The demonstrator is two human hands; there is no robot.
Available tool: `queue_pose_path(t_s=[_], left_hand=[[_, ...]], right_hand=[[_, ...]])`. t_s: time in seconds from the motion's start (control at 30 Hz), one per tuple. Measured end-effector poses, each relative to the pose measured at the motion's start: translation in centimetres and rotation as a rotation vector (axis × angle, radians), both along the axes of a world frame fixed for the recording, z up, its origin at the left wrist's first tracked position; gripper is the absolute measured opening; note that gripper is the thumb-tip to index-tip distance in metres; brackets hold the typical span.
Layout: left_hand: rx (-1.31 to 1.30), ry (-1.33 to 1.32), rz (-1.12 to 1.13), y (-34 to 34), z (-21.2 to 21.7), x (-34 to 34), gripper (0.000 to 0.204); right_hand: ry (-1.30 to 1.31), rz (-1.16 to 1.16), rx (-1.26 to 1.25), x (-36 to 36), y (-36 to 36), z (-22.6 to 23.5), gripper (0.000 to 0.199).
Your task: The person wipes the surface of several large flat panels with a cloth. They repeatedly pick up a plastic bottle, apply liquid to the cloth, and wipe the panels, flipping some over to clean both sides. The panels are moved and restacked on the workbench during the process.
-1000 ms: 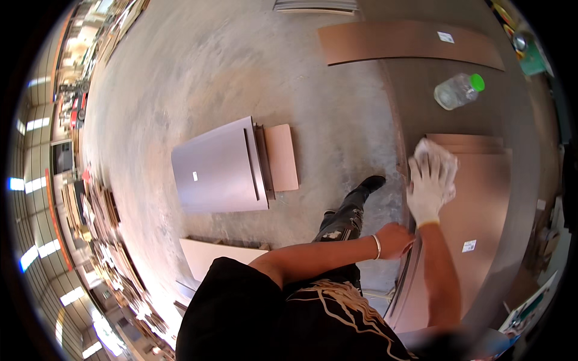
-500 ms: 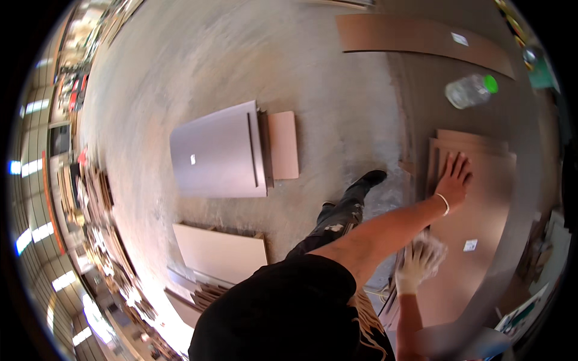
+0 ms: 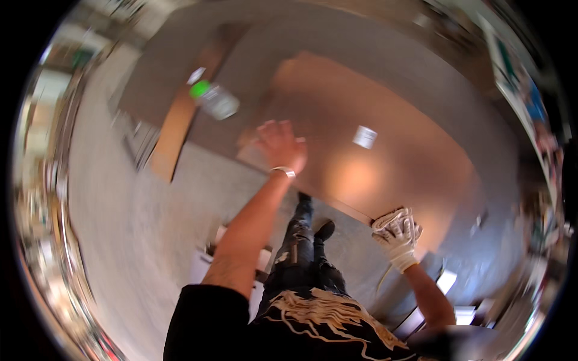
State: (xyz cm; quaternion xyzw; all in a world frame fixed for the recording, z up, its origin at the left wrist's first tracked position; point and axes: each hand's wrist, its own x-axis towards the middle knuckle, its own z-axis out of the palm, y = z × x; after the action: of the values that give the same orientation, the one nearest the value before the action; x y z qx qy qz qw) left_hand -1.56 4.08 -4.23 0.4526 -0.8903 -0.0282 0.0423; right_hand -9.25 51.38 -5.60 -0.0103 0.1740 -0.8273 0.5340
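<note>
A large brown panel (image 3: 415, 144) with a white label (image 3: 365, 137) lies in front of me on a wide dark surface. My left hand (image 3: 281, 145), bare with a pale band at the wrist, is spread over the panel's left end. It is blurred, and I cannot tell whether the palm presses down. My right hand (image 3: 398, 239) wears a white knitted glove. Its fingers are bent over a folded, light-coloured cloth (image 3: 388, 219) at the panel's near right edge.
A clear bottle with a green cap (image 3: 218, 102) is beyond my left hand. A narrow brown board (image 3: 171, 135) lies left of it, bearing a white label. Below are my legs on the concrete floor (image 3: 144, 222). Stacked materials line the left side.
My view has swung to the right, so the panel now lies across the front. My left hand remains over the panel's end; the gloved hand with the cloth is at its near edge.
</note>
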Motion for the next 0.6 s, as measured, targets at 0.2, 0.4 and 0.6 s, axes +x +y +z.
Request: queue_pose_path(t_s=[0.2, 0.4, 0.6], left_hand=[[-0.143, -0.127, 0.031, -0.6, -2.5, 0.8, 0.067], [-0.149, -0.195, -0.532, 6.4, -0.2, -4.7, 0.063], [0.140, 0.037, -1.299, 20.7, 1.0, -13.1, 0.060]], right_hand=[[0.901, -0.236, 1.239, -1.8, 23.0, 1.5, 0.040], [0.473, -0.860, 1.803, 5.9, 21.3, 3.4, 0.059], [0.855, -0.668, 1.789, 8.5, -8.5, 1.5, 0.091]])
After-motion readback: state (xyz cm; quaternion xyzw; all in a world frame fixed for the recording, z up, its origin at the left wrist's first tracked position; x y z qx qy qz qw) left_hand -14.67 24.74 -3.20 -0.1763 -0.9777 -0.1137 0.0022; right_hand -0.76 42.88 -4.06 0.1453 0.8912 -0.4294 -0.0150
